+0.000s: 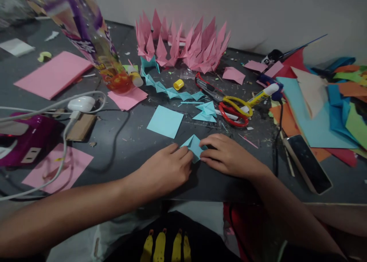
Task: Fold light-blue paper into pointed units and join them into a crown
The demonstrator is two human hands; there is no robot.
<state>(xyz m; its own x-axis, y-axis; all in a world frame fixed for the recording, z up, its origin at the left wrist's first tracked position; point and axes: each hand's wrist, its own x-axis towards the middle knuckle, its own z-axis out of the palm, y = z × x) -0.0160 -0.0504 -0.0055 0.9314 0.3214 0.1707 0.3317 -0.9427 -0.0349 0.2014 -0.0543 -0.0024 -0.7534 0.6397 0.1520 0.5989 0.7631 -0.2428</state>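
A small folded light-blue origami paper lies at the table's front, between my two hands. My left hand is closed on its left side, fingers curled and pressed to the paper. From the other side my right hand pinches the right corner between thumb and fingers. Just beyond is a flat light-blue paper square. Folded light-blue pieces lie behind to the right, and a linked row of blue folded units runs farther back. Part of the held paper is hidden by my fingers.
Pink folded-paper spikes stand at the back. Scissors, a yellow cap, a glue gun and a phone lie right of centre. A tall plastic bottle, pink paper stack and white cables are left.
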